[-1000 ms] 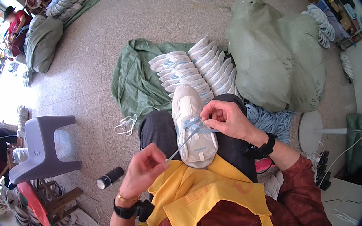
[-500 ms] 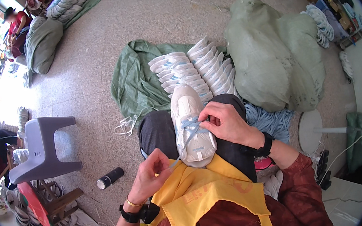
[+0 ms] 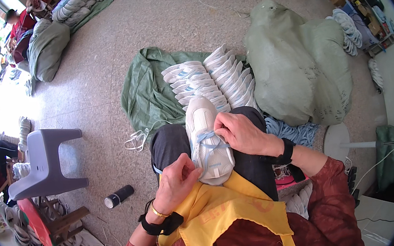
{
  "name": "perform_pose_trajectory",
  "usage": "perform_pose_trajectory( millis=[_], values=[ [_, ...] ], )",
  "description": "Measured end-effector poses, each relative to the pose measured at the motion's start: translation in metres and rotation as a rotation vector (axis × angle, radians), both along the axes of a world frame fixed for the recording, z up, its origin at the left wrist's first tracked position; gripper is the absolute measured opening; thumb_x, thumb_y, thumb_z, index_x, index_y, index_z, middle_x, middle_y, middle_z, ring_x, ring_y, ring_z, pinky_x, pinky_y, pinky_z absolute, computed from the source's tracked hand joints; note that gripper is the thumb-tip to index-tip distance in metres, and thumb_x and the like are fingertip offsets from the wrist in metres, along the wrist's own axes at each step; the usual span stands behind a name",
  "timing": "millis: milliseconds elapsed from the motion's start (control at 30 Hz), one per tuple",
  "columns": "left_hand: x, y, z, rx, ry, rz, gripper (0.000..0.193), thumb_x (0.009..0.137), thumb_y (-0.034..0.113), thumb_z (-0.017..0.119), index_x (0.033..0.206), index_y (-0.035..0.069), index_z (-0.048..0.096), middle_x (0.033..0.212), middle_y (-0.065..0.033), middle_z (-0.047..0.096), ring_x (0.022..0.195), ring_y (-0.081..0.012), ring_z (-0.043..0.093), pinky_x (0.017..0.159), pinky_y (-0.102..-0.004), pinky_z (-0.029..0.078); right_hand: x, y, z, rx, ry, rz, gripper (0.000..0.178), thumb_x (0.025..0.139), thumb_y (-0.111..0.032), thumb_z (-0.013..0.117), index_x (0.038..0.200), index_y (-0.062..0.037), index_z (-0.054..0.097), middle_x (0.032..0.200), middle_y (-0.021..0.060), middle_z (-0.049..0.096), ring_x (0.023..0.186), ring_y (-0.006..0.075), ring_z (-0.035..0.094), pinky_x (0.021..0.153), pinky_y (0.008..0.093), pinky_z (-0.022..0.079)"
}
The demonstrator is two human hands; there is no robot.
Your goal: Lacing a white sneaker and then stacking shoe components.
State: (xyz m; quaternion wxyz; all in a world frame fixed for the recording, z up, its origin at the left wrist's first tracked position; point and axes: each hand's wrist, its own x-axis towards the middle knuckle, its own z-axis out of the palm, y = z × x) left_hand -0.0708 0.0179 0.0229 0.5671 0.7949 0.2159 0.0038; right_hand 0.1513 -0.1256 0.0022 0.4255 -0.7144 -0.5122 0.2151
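Observation:
A white sneaker (image 3: 200,111) rests between my knees, its toe pointing away from me. A light blue shoelace (image 3: 208,146) crosses its tongue and eyelets. My right hand (image 3: 243,133) pinches the lace at the right eyelet edge, thumb and forefinger together. Beside the shoe's left collar, my left hand (image 3: 177,182) is closed in a pinch, the lace running down toward its fingertips. The lace end itself is hidden by those fingers. Below the heel lies a yellow apron (image 3: 233,217) across my lap.
Beyond my knees, rows of white shoes (image 3: 197,81) lie on a green sheet (image 3: 145,85). Large green sacks (image 3: 294,71) and a heap of blue laces (image 3: 291,131) sit to the right. A grey plastic chair (image 3: 47,163) and black bottle (image 3: 119,196) stand left. Two people sit far left.
My left hand has moved up and right, closer to the shoe's collar, and the lace stretch between it and the shoe is shorter. My right hand has barely shifted.

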Motion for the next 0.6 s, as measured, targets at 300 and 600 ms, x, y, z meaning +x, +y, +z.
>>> perform_pose_trajectory(
  millis=[300,600],
  values=[
    [0.000,-0.011,0.002,0.164,-0.075,-0.069,0.023,0.090,0.008,0.075,0.088,-0.001,0.053,0.068,-0.0127,0.061,0.057,-0.0239,0.063,0.054,-0.0342,0.048,0.036,0.015,0.018,-0.469,0.561,0.163,0.011,0.098,-0.012,0.064,0.094,-0.0021,0.061,0.078,-0.0012,0.062,0.062,0.0061,0.054,0.057,0.0246,0.045],
    [0.002,-0.009,0.003,0.092,-0.065,-0.064,0.019,0.091,0.005,0.072,0.087,0.000,0.055,0.068,-0.0069,0.060,0.057,-0.0124,0.056,0.053,-0.0292,0.044,0.045,0.026,-0.003,-0.409,0.351,0.284,0.017,0.087,-0.014,0.070,0.089,0.0010,0.061,0.078,0.0047,0.064,0.073,0.0121,0.060,0.066,0.0310,0.050]
  ],
)
